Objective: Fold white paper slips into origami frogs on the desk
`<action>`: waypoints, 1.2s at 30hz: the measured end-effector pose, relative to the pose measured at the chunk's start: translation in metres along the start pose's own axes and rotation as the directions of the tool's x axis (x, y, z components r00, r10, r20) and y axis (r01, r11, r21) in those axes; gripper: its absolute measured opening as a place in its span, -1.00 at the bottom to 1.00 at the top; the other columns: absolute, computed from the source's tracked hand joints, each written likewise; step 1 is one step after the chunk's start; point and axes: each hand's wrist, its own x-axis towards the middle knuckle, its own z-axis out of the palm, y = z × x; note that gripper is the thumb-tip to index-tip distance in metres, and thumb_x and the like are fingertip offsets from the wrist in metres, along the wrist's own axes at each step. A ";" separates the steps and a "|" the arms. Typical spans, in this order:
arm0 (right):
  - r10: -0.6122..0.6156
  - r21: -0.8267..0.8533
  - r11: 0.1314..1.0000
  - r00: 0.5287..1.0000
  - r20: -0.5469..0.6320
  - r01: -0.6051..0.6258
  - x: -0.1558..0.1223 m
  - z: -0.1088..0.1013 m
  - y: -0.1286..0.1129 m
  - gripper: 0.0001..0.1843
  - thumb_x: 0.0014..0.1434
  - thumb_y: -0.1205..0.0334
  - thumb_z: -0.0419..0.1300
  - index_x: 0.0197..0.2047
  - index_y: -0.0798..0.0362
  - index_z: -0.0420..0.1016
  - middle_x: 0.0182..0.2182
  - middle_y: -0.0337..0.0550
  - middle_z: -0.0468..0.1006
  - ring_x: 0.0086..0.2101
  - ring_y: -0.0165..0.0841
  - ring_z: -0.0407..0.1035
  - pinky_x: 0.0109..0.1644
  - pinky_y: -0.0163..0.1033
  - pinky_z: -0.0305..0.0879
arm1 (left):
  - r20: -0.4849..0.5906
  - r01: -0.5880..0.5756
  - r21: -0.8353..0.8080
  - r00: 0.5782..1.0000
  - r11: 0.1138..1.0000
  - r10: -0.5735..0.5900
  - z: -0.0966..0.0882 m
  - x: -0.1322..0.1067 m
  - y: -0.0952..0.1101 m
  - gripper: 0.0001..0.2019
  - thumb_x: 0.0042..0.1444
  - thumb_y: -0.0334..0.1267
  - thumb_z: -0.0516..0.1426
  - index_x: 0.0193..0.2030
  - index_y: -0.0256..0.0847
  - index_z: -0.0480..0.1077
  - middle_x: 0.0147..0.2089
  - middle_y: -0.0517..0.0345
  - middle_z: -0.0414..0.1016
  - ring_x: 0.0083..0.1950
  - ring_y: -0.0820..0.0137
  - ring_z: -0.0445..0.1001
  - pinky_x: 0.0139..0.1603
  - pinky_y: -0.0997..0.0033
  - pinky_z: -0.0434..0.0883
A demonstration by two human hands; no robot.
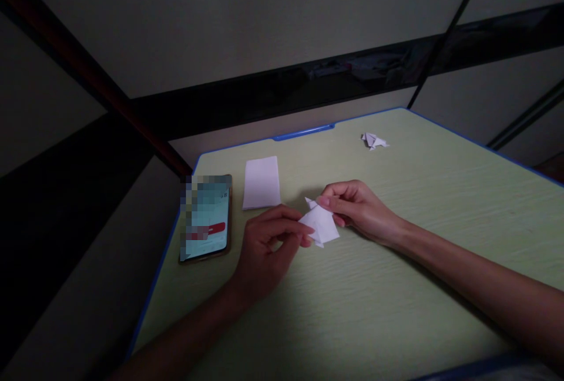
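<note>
A small folded sheet of white paper is held between my two hands over the middle of the table. My left hand pinches its left lower side, thumb and fingers closed on a flap. At the paper's upper right edge, my right hand grips it with the thumb on top. Pointed flaps stick out at the paper's upper left and at its bottom. Some of my fingertips are hidden behind the paper.
Left of my hands lie a stack of white paper and a phone with its screen lit. A folded paper figure rests at the back right. The pale green table has a blue rim and stands against a panelled wall.
</note>
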 end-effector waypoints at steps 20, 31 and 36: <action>0.031 -0.074 0.997 0.997 0.069 -0.026 -0.007 0.008 -0.003 -0.81 -0.13 0.28 0.21 -0.60 0.19 0.28 -0.72 -0.36 0.25 -0.68 -0.61 0.10 -0.65 -0.45 -0.02 | 0.101 0.426 -0.384 0.901 0.819 -0.421 0.001 0.000 -0.005 -0.92 -0.14 -0.37 0.10 -0.43 -0.25 0.26 -0.47 0.25 0.37 -0.52 0.49 0.43 -0.51 0.48 0.43; 0.035 -0.092 0.995 0.996 0.076 -0.028 -0.007 0.009 -0.002 -0.82 -0.11 0.29 0.19 -0.59 0.20 0.29 -0.71 -0.34 0.26 -0.66 -0.60 0.12 -0.63 -0.45 0.01 | 0.211 0.458 -0.048 0.873 0.887 -0.440 0.003 0.002 -0.005 -0.75 0.02 -0.28 -0.01 -0.61 -0.33 0.29 -0.70 0.24 0.30 -0.67 0.61 0.29 -0.61 0.63 0.27; 0.027 -0.093 0.995 0.997 0.066 -0.020 -0.007 0.009 -0.001 -0.82 -0.07 0.29 0.13 -0.61 0.20 0.31 -0.71 -0.33 0.27 -0.68 -0.60 0.10 -0.64 -0.44 -0.02 | 0.191 0.390 0.023 0.902 0.920 -0.387 0.003 0.001 -0.005 -0.74 0.04 -0.30 -0.03 -0.62 -0.32 0.27 -0.70 0.24 0.29 -0.65 0.60 0.28 -0.60 0.63 0.25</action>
